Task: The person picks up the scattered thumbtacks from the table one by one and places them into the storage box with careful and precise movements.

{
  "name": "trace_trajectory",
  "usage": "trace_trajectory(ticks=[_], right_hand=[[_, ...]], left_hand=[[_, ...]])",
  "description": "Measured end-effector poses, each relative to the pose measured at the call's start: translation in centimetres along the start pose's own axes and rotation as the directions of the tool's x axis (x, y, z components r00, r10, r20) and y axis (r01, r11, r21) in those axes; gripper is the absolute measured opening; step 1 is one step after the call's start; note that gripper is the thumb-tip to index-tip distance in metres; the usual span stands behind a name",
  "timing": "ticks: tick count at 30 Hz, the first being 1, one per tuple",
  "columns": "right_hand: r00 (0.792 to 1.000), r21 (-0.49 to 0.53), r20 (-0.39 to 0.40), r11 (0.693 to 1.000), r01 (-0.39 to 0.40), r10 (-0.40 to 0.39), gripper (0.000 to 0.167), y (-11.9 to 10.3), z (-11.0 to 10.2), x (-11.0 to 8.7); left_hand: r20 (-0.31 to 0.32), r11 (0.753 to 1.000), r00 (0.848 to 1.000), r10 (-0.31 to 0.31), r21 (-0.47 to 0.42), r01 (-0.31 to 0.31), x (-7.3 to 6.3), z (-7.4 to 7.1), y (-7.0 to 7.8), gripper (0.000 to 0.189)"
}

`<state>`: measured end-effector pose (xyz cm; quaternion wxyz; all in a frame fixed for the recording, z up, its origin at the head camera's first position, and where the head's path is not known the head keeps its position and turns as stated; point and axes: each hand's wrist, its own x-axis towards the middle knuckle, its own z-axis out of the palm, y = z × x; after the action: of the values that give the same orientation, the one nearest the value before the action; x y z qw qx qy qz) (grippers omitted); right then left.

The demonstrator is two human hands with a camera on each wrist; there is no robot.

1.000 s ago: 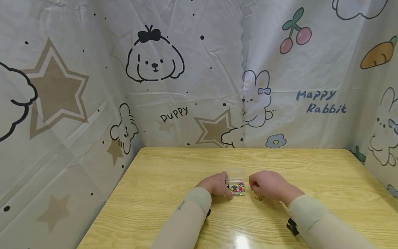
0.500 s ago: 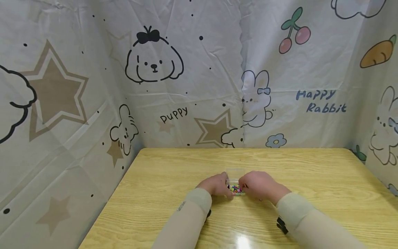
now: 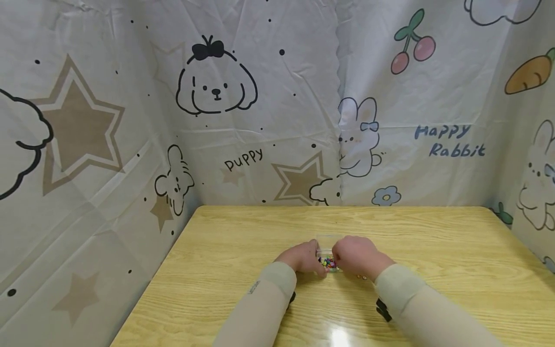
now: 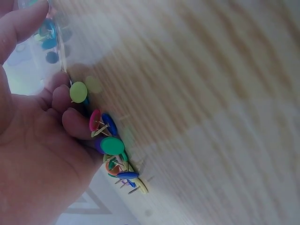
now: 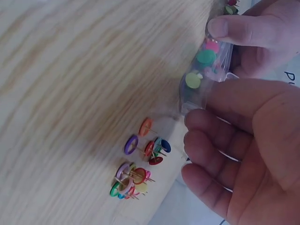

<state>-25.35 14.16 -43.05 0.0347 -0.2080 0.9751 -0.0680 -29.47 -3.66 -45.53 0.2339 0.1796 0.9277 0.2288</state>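
A small clear plastic box (image 5: 190, 105) stands on the table with its lid raised at the back and colourful thumbtacks (image 3: 326, 263) inside. My left hand (image 3: 305, 257) grips its left side, the thumb at the near wall. Over the right part of the box is my right hand (image 3: 357, 254), with the index finger and thumb at the opening. Its other fingers (image 5: 208, 147) are curled; I cannot tell whether a tack is pinched in its hidden fingertips. Loose thumbtacks (image 5: 133, 177) lie beside the right hand, many points up. More loose tacks (image 4: 112, 146) show by the left hand's fingers.
The wood-grain table (image 3: 243, 226) reaches back to a printed cloth (image 3: 277, 96) hung behind it and at both sides. Both forearms come in from the near edge, a dark wrist strap part (image 3: 383, 309) under the right sleeve.
My right hand has moved left, from the loose tacks on the table to over the open box, and stays there. The left hand keeps its hold on the box.
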Motion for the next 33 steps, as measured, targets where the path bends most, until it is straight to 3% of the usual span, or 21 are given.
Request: trace_trajectory(ticks=[8,18,25,33], right_hand=[[0.999,0.031,-0.009,0.999,-0.032,0.032,0.022,0.6,0.0,-0.2],[0.996,0.054,-0.06,0.996,-0.066,0.07,0.023,4.1,-1.9,-1.4],[0.993,0.078,-0.016,0.99,-0.117,0.119,0.019,6.4,-1.4,-2.3],[0.991,0.092,0.025,0.987,-0.135,0.133,0.02,7.4,-0.2,-2.8]], left_hand=[[-0.003,1.0,1.0,-0.01,-0.009,0.01,-0.3,0.0,0.1,0.05],[-0.001,1.0,1.0,-0.021,0.001,0.021,0.0,0.1,0.1,0.054],[-0.001,1.0,1.0,-0.016,0.002,0.016,0.1,0.0,0.0,0.057],[0.006,1.0,1.0,-0.013,-0.013,0.013,-0.3,0.0,0.1,0.058]])
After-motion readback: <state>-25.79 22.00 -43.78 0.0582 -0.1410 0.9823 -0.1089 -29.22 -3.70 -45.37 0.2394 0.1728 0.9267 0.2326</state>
